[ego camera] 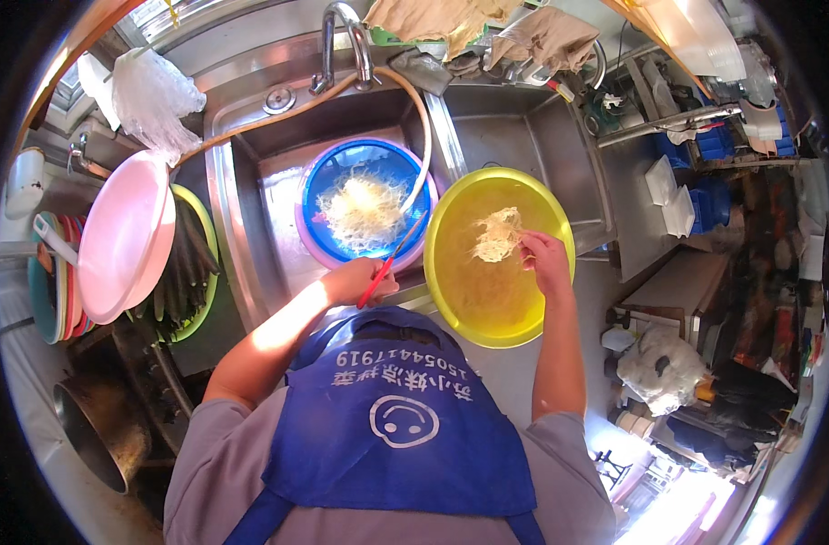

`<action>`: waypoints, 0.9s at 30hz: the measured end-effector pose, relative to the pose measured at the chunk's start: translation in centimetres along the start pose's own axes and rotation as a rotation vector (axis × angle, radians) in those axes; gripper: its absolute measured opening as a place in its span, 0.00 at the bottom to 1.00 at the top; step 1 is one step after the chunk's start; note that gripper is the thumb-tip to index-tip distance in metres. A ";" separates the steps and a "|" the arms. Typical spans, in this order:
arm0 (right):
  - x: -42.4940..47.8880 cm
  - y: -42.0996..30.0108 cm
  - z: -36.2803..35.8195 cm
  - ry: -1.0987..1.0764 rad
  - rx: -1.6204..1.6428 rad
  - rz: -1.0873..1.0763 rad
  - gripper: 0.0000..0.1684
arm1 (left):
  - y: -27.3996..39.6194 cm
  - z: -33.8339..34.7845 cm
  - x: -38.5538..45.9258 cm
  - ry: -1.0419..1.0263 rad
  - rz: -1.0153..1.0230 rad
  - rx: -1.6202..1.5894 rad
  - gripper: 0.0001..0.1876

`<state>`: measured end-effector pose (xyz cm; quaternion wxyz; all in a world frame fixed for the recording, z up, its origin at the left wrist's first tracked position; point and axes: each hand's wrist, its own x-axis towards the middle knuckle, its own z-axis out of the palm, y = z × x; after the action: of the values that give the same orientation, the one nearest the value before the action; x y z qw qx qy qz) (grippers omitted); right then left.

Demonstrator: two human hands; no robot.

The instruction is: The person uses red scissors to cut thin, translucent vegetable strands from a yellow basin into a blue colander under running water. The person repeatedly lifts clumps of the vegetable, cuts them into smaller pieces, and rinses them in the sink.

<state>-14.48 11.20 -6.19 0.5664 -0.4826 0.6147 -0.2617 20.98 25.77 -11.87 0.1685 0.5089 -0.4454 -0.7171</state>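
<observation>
My left hand [363,279] is closed around a red-handled tool with a thin metal blade [378,281], its tip at the rim of a blue basket. That blue basket [319,160] sits in a pink basin [300,211] in the left sink and holds a heap of pale, thin strands [363,211]. At the right, my right hand [542,255] pinches the edge of a pale clump of strands [499,235] over a yellow basin [442,300]. Whether the clump touches the basin's contents cannot be told.
A beige hose [418,102] runs from the left into the blue basket, past the faucet [346,41]. Left of the sink stand a pink basin [125,238] and dark, long items [183,272] in a green container. Right lies the second sink [510,136], with a cardboard box [680,286] beyond.
</observation>
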 end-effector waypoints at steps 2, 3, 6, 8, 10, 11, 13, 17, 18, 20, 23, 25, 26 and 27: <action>-0.3 -1.4 -0.8 0.013 -0.044 -0.027 0.10 | 0.0 0.0 0.0 0.002 0.021 0.018 0.17; -0.5 -2.2 -1.3 0.014 -0.060 -0.052 0.09 | 0.1 -0.1 0.0 -0.001 0.032 0.038 0.17; -0.9 -4.9 -2.0 0.011 -0.082 -0.136 0.07 | 0.4 0.0 -0.3 -0.009 0.074 0.074 0.17; -1.2 -6.3 -2.4 -0.041 0.000 -0.177 0.06 | 0.8 0.1 -0.5 -0.006 0.101 0.094 0.17; -1.1 -7.2 -2.9 -0.115 0.112 -0.210 0.05 | 1.4 0.2 -0.8 0.003 0.120 0.119 0.17; -0.9 -7.6 -2.9 -0.129 0.135 -0.224 0.06 | 1.8 0.1 -0.9 -0.006 0.138 0.142 0.17; -0.6 -8.2 -2.5 -0.162 0.186 -0.247 0.06 | 2.4 0.1 -1.2 -0.021 0.166 0.188 0.16; 0.3 -8.9 0.3 -0.225 0.053 -0.367 0.06 | 3.5 0.6 -1.4 -0.042 0.275 0.127 0.17; 0.3 -9.1 1.3 -0.246 0.028 -0.390 0.07 | 4.5 0.7 -1.8 -0.052 0.293 0.103 0.18; 0.7 -9.3 3.3 -0.298 -0.002 -0.432 0.07 | 5.8 1.0 -2.3 -0.076 0.338 0.039 0.19; 1.5 -9.3 5.7 -0.383 -0.019 -0.474 0.08 | 7.3 1.1 -3.1 -0.096 0.334 -0.046 0.19; 1.9 -9.3 7.0 -0.427 -0.034 -0.490 0.08 | 7.8 0.7 -3.3 -0.076 0.317 -0.033 0.18; 2.1 -9.3 7.7 -0.450 -0.027 -0.488 0.08 | 7.8 0.5 -3.3 -0.068 0.308 -0.037 0.18; 2.2 -9.4 8.4 -0.472 -0.021 -0.488 0.08 | 7.8 0.2 -3.4 -0.060 0.301 -0.040 0.18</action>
<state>-3.45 7.35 -0.88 0.6087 -0.6685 0.3358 -0.2642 20.55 23.92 -3.55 0.2709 0.4112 -0.5070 -0.7074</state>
